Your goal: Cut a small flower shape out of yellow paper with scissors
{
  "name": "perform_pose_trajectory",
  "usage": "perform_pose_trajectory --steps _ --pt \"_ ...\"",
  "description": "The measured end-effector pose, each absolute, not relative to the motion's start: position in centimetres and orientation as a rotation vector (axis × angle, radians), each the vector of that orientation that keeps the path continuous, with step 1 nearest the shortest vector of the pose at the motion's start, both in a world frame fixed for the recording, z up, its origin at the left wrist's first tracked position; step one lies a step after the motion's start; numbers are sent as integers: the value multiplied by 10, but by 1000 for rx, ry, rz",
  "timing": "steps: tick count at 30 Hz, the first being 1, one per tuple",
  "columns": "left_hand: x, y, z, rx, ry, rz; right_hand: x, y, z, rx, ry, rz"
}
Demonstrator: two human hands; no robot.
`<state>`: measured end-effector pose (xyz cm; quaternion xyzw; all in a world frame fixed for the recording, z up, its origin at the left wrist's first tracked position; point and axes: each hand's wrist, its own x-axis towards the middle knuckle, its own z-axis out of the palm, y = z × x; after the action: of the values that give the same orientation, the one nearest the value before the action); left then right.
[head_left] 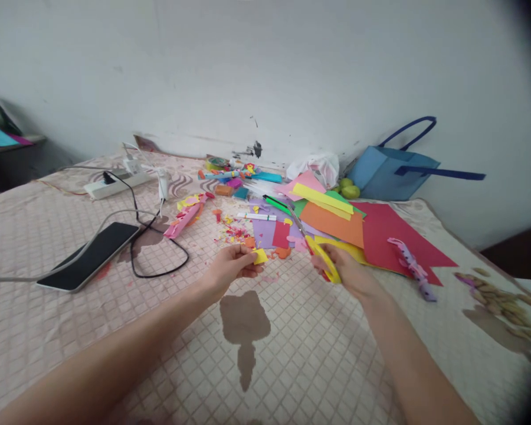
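Between thumb and fingers, my left hand (236, 262) pinches a small yellow paper piece (260, 256). My right hand (338, 268) grips the yellow handles of a pair of scissors (323, 257), whose metal blades point up and to the left, away from the yellow piece. Beyond both hands lie small coloured scraps (236, 231), a purple sheet (263, 229), an orange sheet (334, 223), a large red sheet (392, 236) and a green cutter (277, 204).
A black phone-like slab (91, 255) with cables and a white power strip (115, 186) are at the left. A blue bag (387, 171) stands at the back right. Peanut-like items (500, 301) and a dotted purple paper strip (411, 267) lie at the right.
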<state>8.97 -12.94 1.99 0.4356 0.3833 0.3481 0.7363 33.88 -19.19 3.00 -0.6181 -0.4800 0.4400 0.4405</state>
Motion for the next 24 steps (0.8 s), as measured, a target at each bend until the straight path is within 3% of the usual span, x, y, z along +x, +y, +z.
perform_pose_trajectory --steps 11,17,24 --pt "93 -140 21 1172 830 607 261 -198 15 -1270 -1041 1248" --pt "86 -150 24 1889 713 1070 256 -202 16 -1186 -951 1361" --pt "86 -151 22 2037 616 1103 256 -202 12 -1059 -842 1327"
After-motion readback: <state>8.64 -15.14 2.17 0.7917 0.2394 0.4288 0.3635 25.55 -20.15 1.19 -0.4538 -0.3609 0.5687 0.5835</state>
